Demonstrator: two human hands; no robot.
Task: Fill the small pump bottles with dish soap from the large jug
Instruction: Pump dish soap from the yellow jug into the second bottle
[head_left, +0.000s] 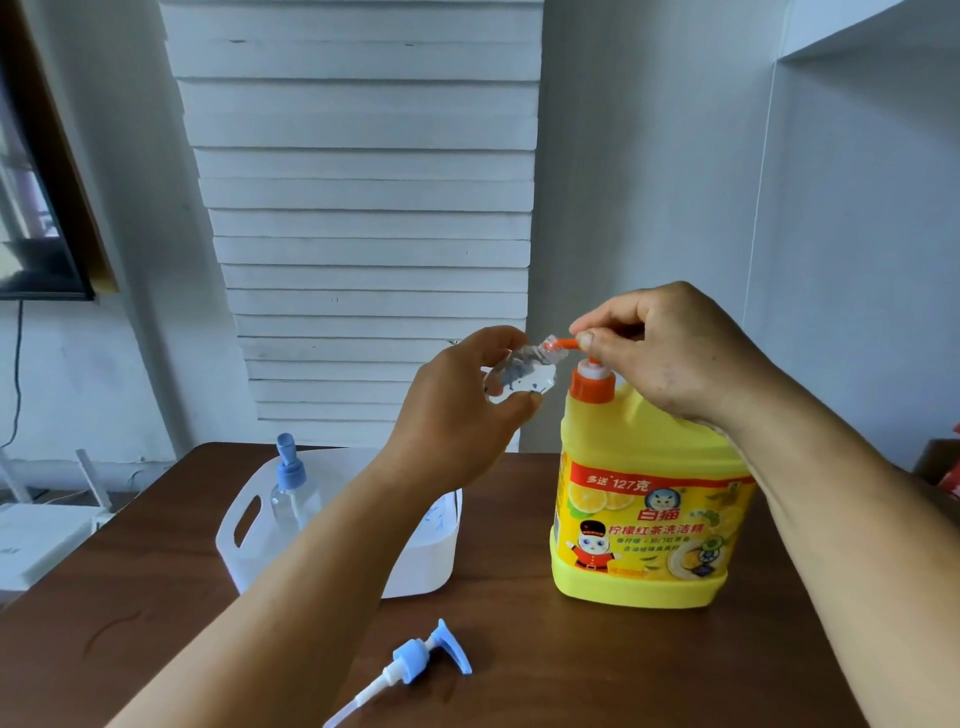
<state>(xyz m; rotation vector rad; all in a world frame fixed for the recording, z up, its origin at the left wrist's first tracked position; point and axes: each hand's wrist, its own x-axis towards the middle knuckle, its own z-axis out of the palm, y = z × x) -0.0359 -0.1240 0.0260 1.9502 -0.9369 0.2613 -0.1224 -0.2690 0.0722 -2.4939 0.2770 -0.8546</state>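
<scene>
Fingers (511, 340) around clear faceted plastic bottle (519, 374)

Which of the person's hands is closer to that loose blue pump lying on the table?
Left. The left hand is raised above the loose blue pump, holding the small clear bottle. The right hand is farther off to the right, pressing the yellow jug's orange pump.

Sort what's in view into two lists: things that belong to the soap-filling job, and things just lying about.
Part of the job:
- yellow jug with orange pump, pressed by the right hand
- small clear bottle, tilted to the spout in the left hand
- loose blue pump on the table
- capped pump bottle in the white bin

Just lying about:
- white router
- wall screen
</scene>
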